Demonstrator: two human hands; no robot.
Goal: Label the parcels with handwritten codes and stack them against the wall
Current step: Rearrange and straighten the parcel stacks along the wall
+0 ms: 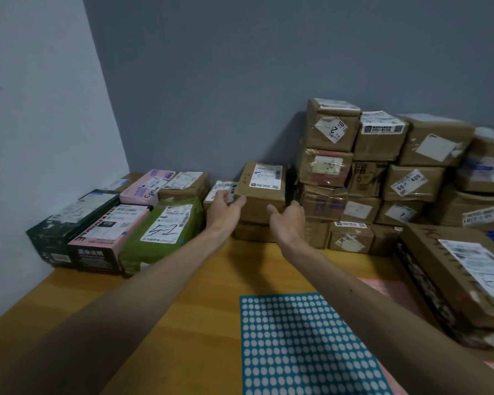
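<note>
A brown cardboard parcel [261, 192] with a white shipping label and a handwritten code sits on top of another brown box [251, 232] against the grey wall. My left hand [226, 208] is at the parcel's left edge, fingers extended and touching it. My right hand [288, 220] is at its lower right front, palm turned up, fingers relaxed and straight. Neither hand grips the parcel. To the right stands a tall stack of brown parcels [354, 172] with labels.
On the left lie flat parcels: a green one [160, 232], a pink one [109, 238], a dark green one [69, 220]. A large brown box [462, 275] sits at the right. A teal dotted sheet [303, 343] lies on the yellow table [200, 295].
</note>
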